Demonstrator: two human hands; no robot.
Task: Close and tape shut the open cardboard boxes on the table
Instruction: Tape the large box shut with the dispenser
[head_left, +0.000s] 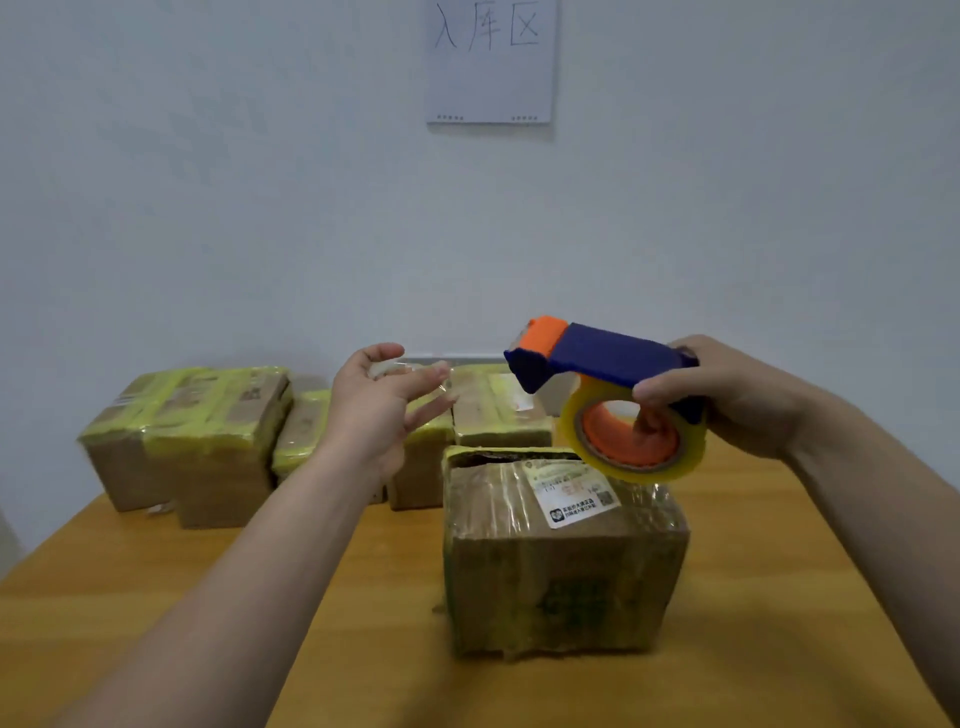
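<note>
Right hand (737, 400): fingers (655, 387) clamped on blue-and-orange tape dispenser (602, 358), yellowish roll (631, 431) beneath. Left hand (376, 410): fingers (426, 375) apart, empty, raised. Cardboard box (561, 561): on wooden worktop (156, 597), directly below right fingers, top flap gapped. Taped boxes (192, 441): beyond left fingers, against wall.

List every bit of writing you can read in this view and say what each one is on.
"入库区": handwritten on the paper sheet stuck to the wall.
White label on top of the nearest box: printed lines, a logo and a small square code, all too small and blurred to read.
Green print on that box's front: blurred, unreadable.
Tape dispenser: no writing visible.
</note>
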